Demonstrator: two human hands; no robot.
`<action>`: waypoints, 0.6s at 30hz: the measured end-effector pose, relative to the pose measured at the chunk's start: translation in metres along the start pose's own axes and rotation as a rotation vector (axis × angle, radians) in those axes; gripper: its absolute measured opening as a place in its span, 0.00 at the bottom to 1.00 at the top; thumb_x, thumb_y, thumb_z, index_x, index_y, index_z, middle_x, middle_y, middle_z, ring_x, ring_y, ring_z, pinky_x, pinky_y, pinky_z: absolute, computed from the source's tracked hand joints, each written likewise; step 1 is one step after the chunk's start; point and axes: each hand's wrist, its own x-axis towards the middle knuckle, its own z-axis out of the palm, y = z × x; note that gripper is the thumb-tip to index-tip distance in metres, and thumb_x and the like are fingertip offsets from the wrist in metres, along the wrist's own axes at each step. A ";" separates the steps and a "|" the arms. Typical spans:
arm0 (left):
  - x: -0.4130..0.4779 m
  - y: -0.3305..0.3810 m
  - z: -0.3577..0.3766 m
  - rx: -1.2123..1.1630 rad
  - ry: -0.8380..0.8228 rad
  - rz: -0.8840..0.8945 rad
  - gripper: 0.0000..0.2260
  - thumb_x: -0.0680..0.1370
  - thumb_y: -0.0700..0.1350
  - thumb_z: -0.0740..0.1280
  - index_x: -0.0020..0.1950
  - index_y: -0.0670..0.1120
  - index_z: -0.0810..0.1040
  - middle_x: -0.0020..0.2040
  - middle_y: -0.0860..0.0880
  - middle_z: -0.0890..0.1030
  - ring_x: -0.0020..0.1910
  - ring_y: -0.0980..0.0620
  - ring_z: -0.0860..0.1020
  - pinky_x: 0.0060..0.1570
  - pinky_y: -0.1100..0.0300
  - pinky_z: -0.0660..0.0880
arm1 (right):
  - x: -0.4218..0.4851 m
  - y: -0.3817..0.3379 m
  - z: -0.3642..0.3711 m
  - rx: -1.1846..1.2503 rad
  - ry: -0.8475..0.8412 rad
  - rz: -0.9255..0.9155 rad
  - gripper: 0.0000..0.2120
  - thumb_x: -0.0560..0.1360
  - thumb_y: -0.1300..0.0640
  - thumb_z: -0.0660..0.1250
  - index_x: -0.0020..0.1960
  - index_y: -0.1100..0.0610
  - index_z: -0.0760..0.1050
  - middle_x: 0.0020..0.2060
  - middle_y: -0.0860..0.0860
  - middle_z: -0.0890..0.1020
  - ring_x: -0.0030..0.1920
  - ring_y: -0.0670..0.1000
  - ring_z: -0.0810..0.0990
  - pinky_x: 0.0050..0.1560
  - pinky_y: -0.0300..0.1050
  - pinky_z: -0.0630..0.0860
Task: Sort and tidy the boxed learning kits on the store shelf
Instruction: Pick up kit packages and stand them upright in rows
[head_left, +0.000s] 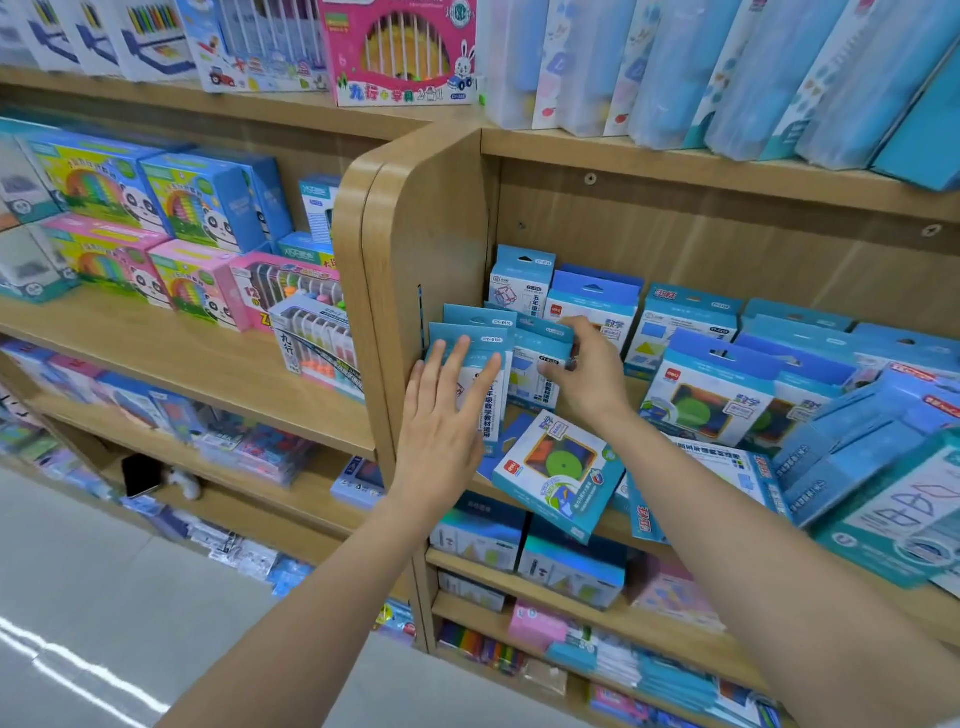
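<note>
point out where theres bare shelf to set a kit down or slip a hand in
Widest bare wood: the front strip of the left wooden shelf, before the pink panda boxes. On the right shelf, only a sliver between the upright blue kits and the flat green-disc kit. Further right, toppled blue kits crowd everything.

Several slim teal cardboard kit boxes (485, 335) stand upright, overlapping; at their five o'clock a blue windowed cardboard box (558, 470) lies tilted.
</note>
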 end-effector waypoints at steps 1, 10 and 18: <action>0.000 0.000 0.001 0.008 0.008 -0.010 0.43 0.67 0.39 0.74 0.78 0.50 0.56 0.77 0.41 0.56 0.76 0.40 0.51 0.74 0.46 0.51 | 0.000 0.002 -0.002 -0.013 0.043 -0.009 0.24 0.70 0.61 0.75 0.63 0.53 0.71 0.55 0.51 0.79 0.54 0.53 0.78 0.54 0.55 0.77; -0.004 0.006 0.004 -0.011 0.066 -0.033 0.41 0.66 0.36 0.72 0.76 0.47 0.60 0.75 0.41 0.55 0.75 0.40 0.52 0.72 0.47 0.54 | -0.011 0.023 -0.036 -0.282 0.174 0.072 0.27 0.74 0.60 0.70 0.69 0.56 0.63 0.60 0.59 0.75 0.57 0.60 0.76 0.51 0.52 0.72; -0.022 -0.005 -0.006 -0.002 0.141 -0.075 0.32 0.68 0.40 0.70 0.72 0.46 0.67 0.69 0.41 0.65 0.70 0.41 0.60 0.70 0.43 0.58 | -0.044 -0.030 -0.018 0.003 0.212 -0.162 0.32 0.73 0.48 0.71 0.72 0.54 0.62 0.67 0.51 0.69 0.65 0.49 0.68 0.64 0.42 0.66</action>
